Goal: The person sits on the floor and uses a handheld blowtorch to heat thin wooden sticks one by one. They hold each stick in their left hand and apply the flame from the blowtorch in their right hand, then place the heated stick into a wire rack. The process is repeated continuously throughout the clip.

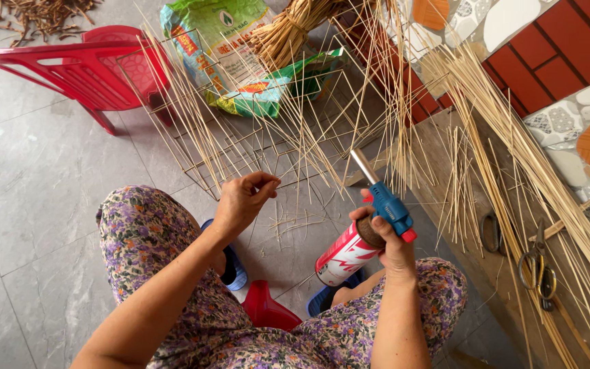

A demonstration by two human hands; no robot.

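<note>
Torch (370, 215), its blue head on a red-and-white gas canister, sat clasped firmly in our right hand (387, 239) above our lap; our left hand (244, 199) pinched thin straw stalks (268, 147) near the wire frame (240, 157).

A big woven plastic sack (216, 48) lies on the floor at about twelve o'clock, crumpled, green and white with a red-and-yellow band across it. A second green bag (278, 89) lies folded just beside it toward one o'clock, partly under a bundle of straw. Closer in, at five o'clock, the red gas canister (343, 256) carries a red label with white flame-like shapes.
</note>
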